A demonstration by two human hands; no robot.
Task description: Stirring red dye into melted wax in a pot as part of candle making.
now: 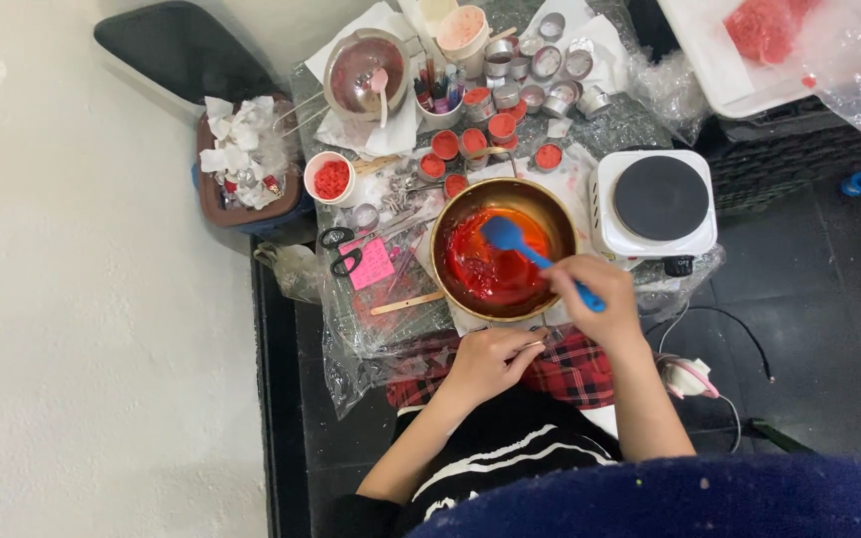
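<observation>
My right hand (595,289) grips the handle of a blue spatula (510,237), whose blade sits in red melted liquid inside a round metal pot (450,224). My left hand (490,361) is closed on the pot's handle at its near edge, just below the rim. The pot rests on a small table covered in clear plastic (371,329).
A white electric hotplate (655,199) stands right of the pot. Several small tins, some filled red, crowd the back (510,95). Black scissors (343,254), a pink note (371,264), a wooden stick (406,303) and a cup of red bits (330,179) lie left. A bin of tissue (241,159) stands further left.
</observation>
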